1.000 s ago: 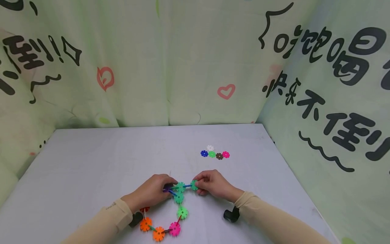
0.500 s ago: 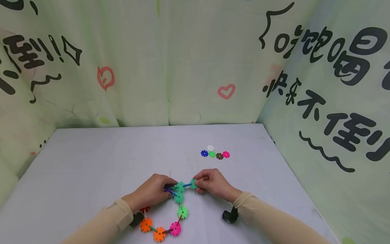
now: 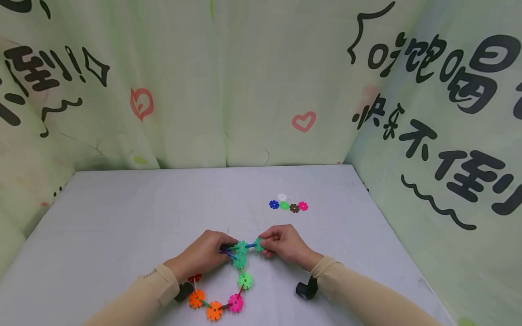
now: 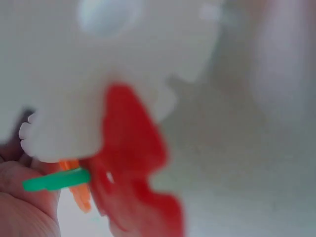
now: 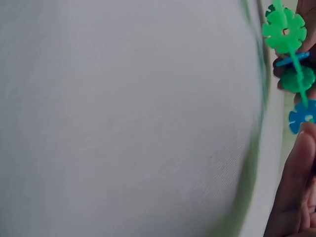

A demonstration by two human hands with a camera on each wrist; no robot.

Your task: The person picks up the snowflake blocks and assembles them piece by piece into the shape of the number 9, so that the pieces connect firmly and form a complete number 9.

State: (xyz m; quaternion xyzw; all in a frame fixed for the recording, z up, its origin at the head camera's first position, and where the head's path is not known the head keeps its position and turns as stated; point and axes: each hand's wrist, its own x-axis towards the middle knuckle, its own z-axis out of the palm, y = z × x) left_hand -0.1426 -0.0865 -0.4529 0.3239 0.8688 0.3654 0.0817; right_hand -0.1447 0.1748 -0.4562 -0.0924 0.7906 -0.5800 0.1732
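Observation:
A chain of slotted plastic snowflake discs curves between the hands in the head view. My left hand [image 3: 205, 253] grips dark purple-blue discs at its upper left. Thumb and fingers of my right hand [image 3: 285, 244] pinch a teal disc [image 3: 258, 245] at the right end, which a blue disc seen edge-on links to another teal disc [image 3: 242, 247]. Below hang a light green disc [image 3: 245, 281], a pink disc [image 3: 235, 303] and an orange disc [image 3: 215, 311]. A red disc [image 4: 128, 168] looms blurred in the left wrist view. The right wrist view shows a blue disc [image 5: 300, 118] by the thumb.
Several loose discs, among them a blue disc [image 3: 274, 204] and a brown disc [image 3: 294, 208], lie together farther back on the white table [image 3: 142, 203]. Printed curtains [image 3: 253, 81] stand behind and beside the table. A black wrist camera [image 3: 306, 288] hangs under the right sleeve.
Very little differs. My right wrist has shifted slightly left and the pinched teal disc sits a touch higher; both hands keep their hold on the chain.

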